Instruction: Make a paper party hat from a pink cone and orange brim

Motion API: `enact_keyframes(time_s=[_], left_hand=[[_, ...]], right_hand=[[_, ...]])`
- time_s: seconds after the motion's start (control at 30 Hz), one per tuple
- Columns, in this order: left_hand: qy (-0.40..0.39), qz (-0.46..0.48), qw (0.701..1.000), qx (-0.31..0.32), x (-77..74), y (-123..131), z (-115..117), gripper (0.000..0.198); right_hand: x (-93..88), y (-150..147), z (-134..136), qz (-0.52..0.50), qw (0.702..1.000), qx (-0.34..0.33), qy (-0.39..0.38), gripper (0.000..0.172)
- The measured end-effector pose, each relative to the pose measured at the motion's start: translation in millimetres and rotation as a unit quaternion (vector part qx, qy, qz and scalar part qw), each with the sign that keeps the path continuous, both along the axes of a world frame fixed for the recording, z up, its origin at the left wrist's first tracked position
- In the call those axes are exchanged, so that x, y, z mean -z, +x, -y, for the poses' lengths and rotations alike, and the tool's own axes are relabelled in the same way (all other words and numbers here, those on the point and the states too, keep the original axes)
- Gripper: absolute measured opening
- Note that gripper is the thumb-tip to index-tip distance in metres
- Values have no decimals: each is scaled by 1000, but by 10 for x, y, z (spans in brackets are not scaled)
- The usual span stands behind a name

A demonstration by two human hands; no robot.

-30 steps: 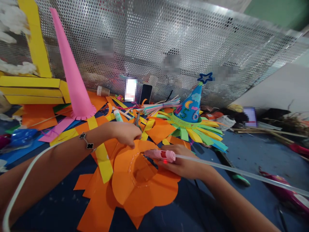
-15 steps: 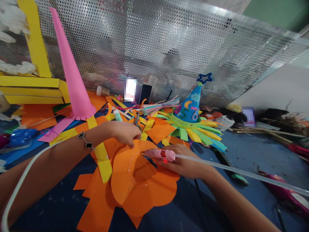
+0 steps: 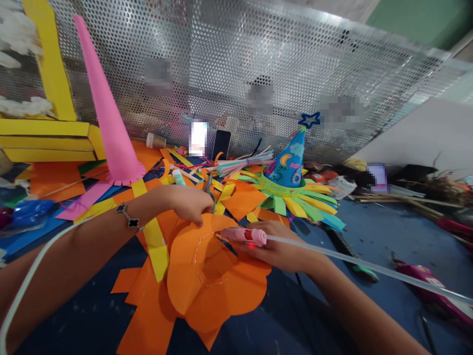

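An orange paper flower shape [image 3: 218, 291] with a round hole lies in front of me on the blue surface. My left hand [image 3: 192, 202], a bracelet on its wrist, is closed and pinches the shape's far edge. My right hand [image 3: 277, 249] is wrapped round a pink pen-shaped glue gun [image 3: 246, 235] with a red light; its tip rests at the rim of the hole, where a glue line [image 3: 195, 251] shows. A clear glue stick [image 3: 354, 264] runs out of the gun to the right.
A tall pink paper cone [image 3: 107, 108] stands at the back left beside yellow card pieces [image 3: 48, 138]. A blue party hat [image 3: 288, 165] with coloured paper petals sits at the back right. Paper scraps, scissors [image 3: 209, 190], a phone [image 3: 221, 144] and a perforated metal wall [image 3: 258, 59] lie behind.
The orange shape has tilted a little, its left side lifted. Both hands stay nearly where they were, the gun tip still at the hole's rim.
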State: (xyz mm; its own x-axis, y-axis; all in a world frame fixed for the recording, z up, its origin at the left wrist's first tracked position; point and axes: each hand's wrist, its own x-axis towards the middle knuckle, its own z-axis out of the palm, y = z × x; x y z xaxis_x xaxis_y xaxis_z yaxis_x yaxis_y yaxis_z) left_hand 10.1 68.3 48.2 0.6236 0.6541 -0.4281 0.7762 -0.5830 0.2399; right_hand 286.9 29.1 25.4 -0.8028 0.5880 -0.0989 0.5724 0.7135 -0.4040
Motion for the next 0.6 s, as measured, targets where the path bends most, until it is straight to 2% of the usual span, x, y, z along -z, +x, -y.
enact_keyframes(time_s=[0.27,0.37,0.5,0.6], left_hand=[[-16,-4,1000,0,-18,-44,-20,16],[-9,-13,1000,-4,-8,-68,-28,19],[1,-24,1000,-15,36,-112,-67,23],[18,-36,999,-36,-5,-114,-51,21]], right_hand=[[-24,12,1,19,1000,13,17,39],[-23,12,-4,8,1000,-3,29,40],[-9,18,-9,-2,1000,-21,13,36],[-4,16,-7,0,1000,-14,7,34]])
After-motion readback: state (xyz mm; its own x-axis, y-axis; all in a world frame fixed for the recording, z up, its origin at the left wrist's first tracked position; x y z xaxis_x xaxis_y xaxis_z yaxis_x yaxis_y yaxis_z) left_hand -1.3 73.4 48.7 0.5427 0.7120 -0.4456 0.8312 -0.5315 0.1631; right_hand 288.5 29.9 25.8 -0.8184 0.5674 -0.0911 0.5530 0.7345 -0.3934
